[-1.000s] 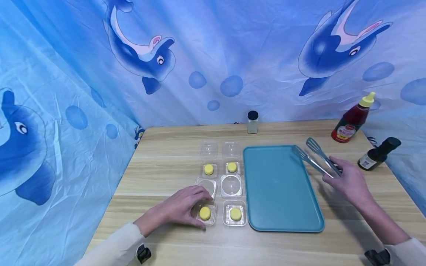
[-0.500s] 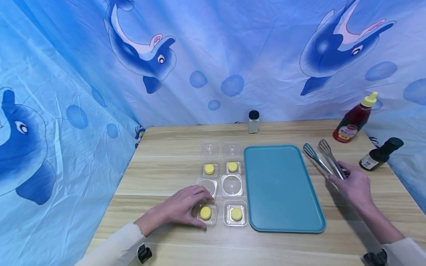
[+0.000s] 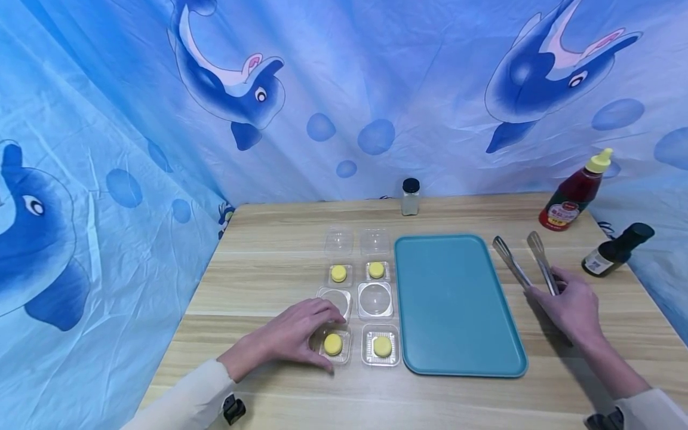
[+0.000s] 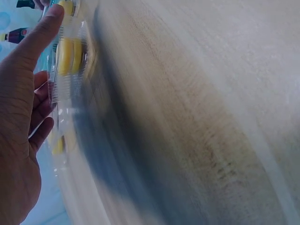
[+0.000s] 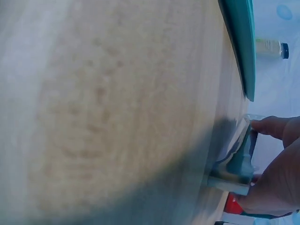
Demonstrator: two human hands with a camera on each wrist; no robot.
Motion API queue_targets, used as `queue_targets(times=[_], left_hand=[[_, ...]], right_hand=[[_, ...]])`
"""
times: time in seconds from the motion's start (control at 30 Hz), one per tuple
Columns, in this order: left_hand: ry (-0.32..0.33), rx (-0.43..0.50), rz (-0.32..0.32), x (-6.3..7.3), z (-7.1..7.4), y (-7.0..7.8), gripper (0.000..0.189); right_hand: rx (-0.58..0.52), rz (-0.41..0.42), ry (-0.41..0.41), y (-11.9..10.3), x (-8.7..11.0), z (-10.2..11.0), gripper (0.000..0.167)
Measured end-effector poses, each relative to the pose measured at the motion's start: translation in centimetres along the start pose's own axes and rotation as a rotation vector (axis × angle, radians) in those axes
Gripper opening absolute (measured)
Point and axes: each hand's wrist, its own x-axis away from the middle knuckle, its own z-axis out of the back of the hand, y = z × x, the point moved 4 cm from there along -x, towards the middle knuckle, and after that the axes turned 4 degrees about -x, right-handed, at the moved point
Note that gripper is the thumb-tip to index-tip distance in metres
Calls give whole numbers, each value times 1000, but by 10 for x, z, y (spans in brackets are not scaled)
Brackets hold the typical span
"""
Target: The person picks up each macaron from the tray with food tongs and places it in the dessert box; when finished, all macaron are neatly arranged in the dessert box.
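My left hand (image 3: 301, 331) curves round the near-left clear plastic box (image 3: 346, 352), thumb at its near edge and fingertips by its hinge. The lid lies open behind, and a yellow macaron (image 3: 332, 344) sits inside; the left wrist view shows the box (image 4: 63, 86) between thumb and fingers. Several matching open boxes hold one yellow macaron each, such as the near-right macaron (image 3: 382, 346) and the far-left macaron (image 3: 338, 273). My right hand (image 3: 572, 304) grips metal tongs (image 3: 513, 263) near their handle end, low over the table, their two slotted heads spread apart and pointing away.
A teal tray (image 3: 459, 304) lies between the boxes and the tongs. At the back stand a small black-capped jar (image 3: 410, 197), a red sauce bottle (image 3: 572, 197) and a dark bottle (image 3: 615, 251). A blue dolphin curtain (image 3: 344, 89) hangs behind the table.
My right hand has moved the tongs rightward and back off the tray's right edge and turned them, with the heads now farther apart. My left hand has stayed at its box.
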Motion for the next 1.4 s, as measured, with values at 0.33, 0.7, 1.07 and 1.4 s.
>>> queue_targets(times=[0.33, 0.7, 1.07, 1.4], left_hand=[[26, 25, 123, -32, 47, -25, 76], [-126, 81, 344, -124, 55, -105, 89], [-246, 56, 399, -170, 33, -124, 94], [-226, 90, 437, -174, 25, -125, 90]], right_hand=[[-8, 292, 101, -68, -1, -4, 85], [11, 656, -413, -192, -54, -100, 74], [69, 715, -632, -225, -94, -173, 81], [109, 699, -622, -229, -101, -192, 80]])
